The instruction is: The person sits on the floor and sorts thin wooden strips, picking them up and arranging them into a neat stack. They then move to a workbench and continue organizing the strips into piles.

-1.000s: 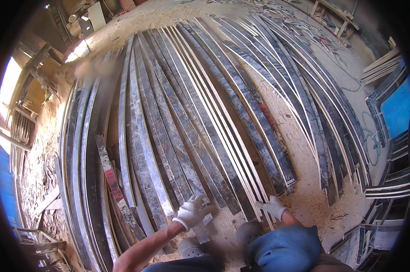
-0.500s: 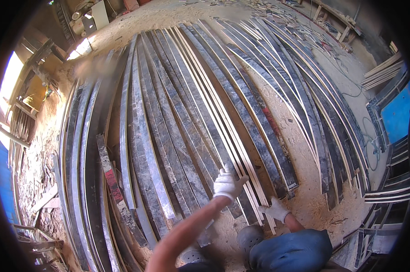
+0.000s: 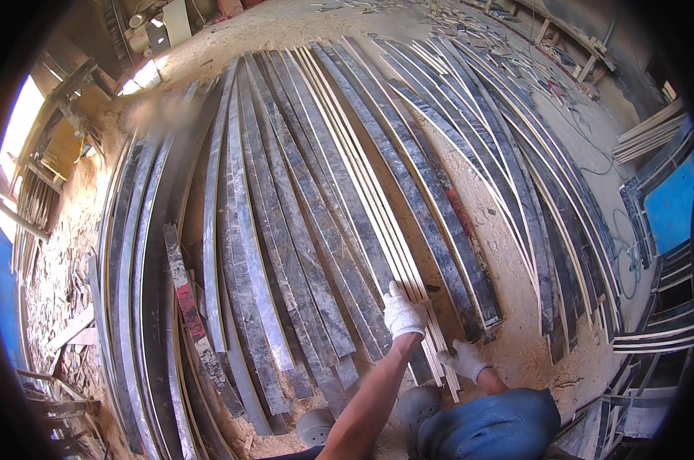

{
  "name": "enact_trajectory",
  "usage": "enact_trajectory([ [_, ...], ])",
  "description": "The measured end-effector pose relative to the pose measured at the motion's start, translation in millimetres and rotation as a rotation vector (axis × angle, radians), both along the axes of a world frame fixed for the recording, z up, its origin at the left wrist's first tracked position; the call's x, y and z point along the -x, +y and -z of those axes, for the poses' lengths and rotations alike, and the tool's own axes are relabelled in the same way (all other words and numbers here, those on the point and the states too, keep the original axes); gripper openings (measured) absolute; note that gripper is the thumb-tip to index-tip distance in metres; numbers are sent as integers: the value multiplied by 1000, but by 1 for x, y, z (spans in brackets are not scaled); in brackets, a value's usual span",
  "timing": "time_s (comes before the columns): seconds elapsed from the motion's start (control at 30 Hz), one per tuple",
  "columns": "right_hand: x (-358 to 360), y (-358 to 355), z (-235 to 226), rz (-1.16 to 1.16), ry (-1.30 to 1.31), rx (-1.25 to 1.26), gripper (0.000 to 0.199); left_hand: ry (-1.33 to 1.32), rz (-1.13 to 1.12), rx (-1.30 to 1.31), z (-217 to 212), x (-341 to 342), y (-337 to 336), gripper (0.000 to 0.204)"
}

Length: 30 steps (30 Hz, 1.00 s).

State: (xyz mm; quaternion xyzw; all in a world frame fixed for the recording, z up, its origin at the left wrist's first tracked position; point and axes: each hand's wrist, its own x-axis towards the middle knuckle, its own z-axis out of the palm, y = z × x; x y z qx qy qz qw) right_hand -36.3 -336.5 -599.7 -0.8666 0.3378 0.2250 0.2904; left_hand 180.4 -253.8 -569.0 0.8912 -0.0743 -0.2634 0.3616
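Observation:
A tight row of long plywood strips (image 3: 375, 201), pale edges facing up, runs away from me through the middle. My left hand (image 3: 404, 314), in a white knit glove, is on the near part of this row, its fingers closed over the strips; their tips are partly hidden. Close to the row's near ends is my right hand (image 3: 467, 360), also gloved, with thumb and fingers apart at the right side of the strips. Dark-faced plywood strips (image 3: 297, 230) lie flat to the left of the row. Another dark strip (image 3: 420, 195) lies just to its right.
More dark strips (image 3: 508, 165) fan out on the right, over a sawdust-covered floor. A red-marked strip (image 3: 184, 295) lies at left. Wood scraps (image 3: 59, 287) cover the far left. Stacked frames and a blue panel (image 3: 673, 199) stand at right. My grey clogs (image 3: 418, 405) are close to the strip ends.
My left hand has moved right and slightly nearer, and its spread thumb has come in against the strips. The row's pale edges sit closer together. My right hand has barely moved.

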Motion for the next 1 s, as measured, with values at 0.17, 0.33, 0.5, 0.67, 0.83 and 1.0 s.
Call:
enact_trajectory([
  [0.17, 5, 6, -10, 108, -190, -49, 66, -15, -21, 25, 12, 0, -3, 94],
  [0.33, 3, 12, -35, 99, -125, 142, 66, -32, -74, 59, 9, 2, -7, 83],
  [0.5, 10, 15, -27, 190, -181, 160, 71, -26, -40, 63, 1, -3, -5, 80],
  [0.67, 8, 24, -29, 199, -184, 226, 83, -49, 2, 23, 5, -5, -3, 79],
  [0.83, 13, 31, -24, 196, -256, 286, 85, -73, 39, 12, 7, -7, -3, 75],
  [1.0, 18, 30, -16, 275, -515, 188, 61, -22, 68, 11, 9, -18, -1, 80],
])
